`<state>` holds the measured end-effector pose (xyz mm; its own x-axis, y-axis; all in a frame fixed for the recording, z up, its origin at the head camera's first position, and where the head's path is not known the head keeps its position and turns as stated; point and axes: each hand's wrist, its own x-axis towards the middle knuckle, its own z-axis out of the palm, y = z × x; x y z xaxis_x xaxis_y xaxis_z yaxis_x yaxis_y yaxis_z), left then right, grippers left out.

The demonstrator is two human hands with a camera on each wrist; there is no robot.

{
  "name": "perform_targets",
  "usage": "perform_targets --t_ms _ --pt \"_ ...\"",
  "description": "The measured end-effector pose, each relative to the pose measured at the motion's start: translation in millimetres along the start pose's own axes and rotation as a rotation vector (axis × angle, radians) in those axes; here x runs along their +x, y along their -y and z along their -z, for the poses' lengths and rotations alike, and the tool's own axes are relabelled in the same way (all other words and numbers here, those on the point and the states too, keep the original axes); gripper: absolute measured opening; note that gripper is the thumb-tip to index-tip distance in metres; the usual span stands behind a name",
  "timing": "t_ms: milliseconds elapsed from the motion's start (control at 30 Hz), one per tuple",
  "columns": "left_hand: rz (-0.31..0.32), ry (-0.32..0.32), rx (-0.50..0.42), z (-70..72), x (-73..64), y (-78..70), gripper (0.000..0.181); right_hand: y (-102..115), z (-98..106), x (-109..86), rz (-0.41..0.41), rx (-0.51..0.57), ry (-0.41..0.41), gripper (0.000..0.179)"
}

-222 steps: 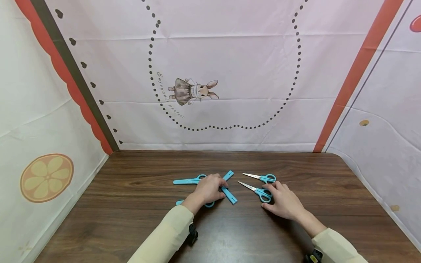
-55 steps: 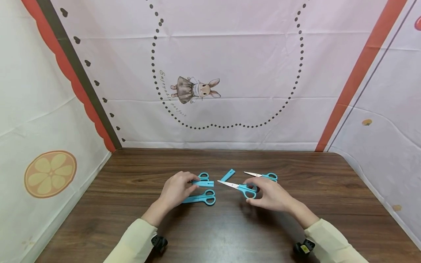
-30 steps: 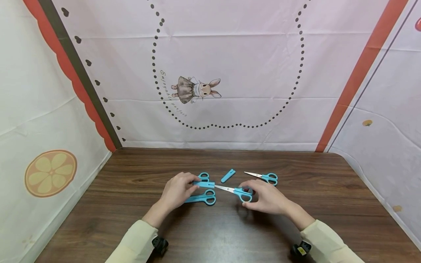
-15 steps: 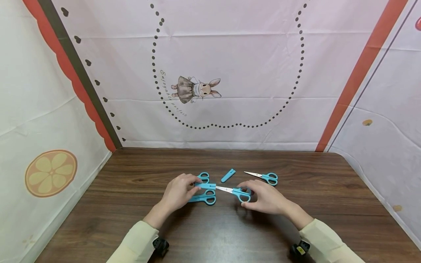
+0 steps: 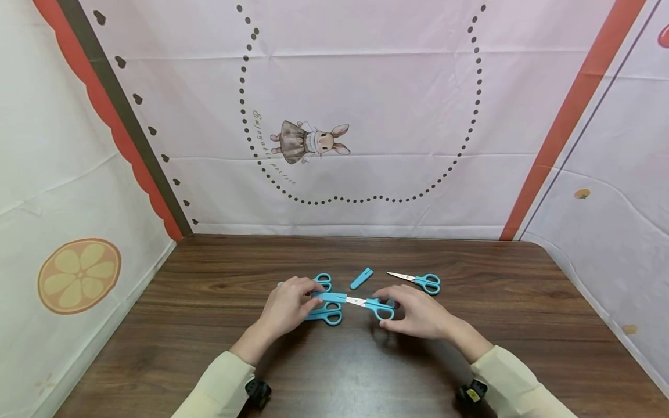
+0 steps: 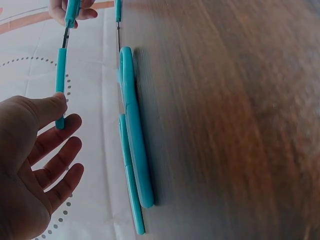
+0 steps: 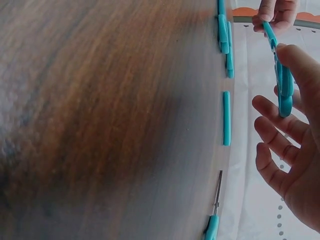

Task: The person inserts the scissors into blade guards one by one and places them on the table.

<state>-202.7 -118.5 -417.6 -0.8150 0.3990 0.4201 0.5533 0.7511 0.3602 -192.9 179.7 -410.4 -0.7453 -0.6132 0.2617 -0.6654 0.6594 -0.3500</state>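
My left hand (image 5: 287, 306) pinches a light-blue blade cover (image 5: 334, 297) between thumb and forefinger; the other fingers are spread in the left wrist view. My right hand (image 5: 422, 312) pinches the blue handles of a pair of scissors (image 5: 370, 303). Their blade tips sit inside the cover, with a short stretch of bare metal between cover and handles. Both things are held above the table, as the left wrist view shows with the cover (image 6: 60, 75) apart from the wood. In the right wrist view the scissors' handles (image 7: 286, 85) hang between thumb and forefinger.
Two covered blue scissors lie by the left hand: a nearer pair (image 5: 317, 315) and a farther pair (image 5: 324, 283), partly hidden. A loose blade cover (image 5: 362, 278) and uncovered scissors (image 5: 420, 280) lie farther back on the brown table (image 5: 235, 255). Printed cloth (image 5: 387, 116) hangs behind.
Earlier the left hand picked up a cover and the right hand lifted scissors from the table. Over the last second the blades have slid deeper into the cover as the hands drew together.
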Motion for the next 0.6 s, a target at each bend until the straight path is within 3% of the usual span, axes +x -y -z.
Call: perform_targets --t_ms 267,600 --pt "0.007 0.007 0.003 -1.2 -0.2 -0.8 0.016 2.8 -3.3 3.4 -0.022 0.006 0.019 0.049" --pt "0.009 0.022 -0.01 -2.7 -1.1 -1.8 0.016 5.7 -7.0 6.2 0.018 -0.013 0.016 0.049"
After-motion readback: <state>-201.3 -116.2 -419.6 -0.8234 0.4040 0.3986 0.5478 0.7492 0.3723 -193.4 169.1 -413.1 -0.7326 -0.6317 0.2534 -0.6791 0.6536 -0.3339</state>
